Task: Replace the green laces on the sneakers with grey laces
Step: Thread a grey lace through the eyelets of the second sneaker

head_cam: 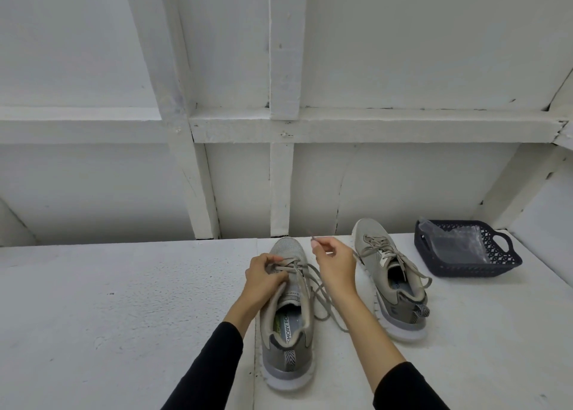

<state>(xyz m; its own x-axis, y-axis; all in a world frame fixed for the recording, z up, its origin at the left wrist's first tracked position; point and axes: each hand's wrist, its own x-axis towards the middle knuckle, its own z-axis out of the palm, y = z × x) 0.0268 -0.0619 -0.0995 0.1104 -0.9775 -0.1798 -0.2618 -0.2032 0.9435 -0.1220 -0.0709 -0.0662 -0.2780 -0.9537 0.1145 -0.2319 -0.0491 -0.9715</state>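
Two grey mesh sneakers [286,310] on white surface [124,316]. Left hand [263,277] pinching grey lace [322,298] at eyelets; right hand [333,262] pinching lace tip, held up.

Bright, even, soft indoor light; faint shadows beside the shoes [286,310]. No glare. Wide-angle bending of the wall beams [283,46] toward edges. Slightly soft focus throughout.

One head-worn wide-angle view looks forward and down, close over the white painted worktop [124,301], facing a white panelled wall [387,52].
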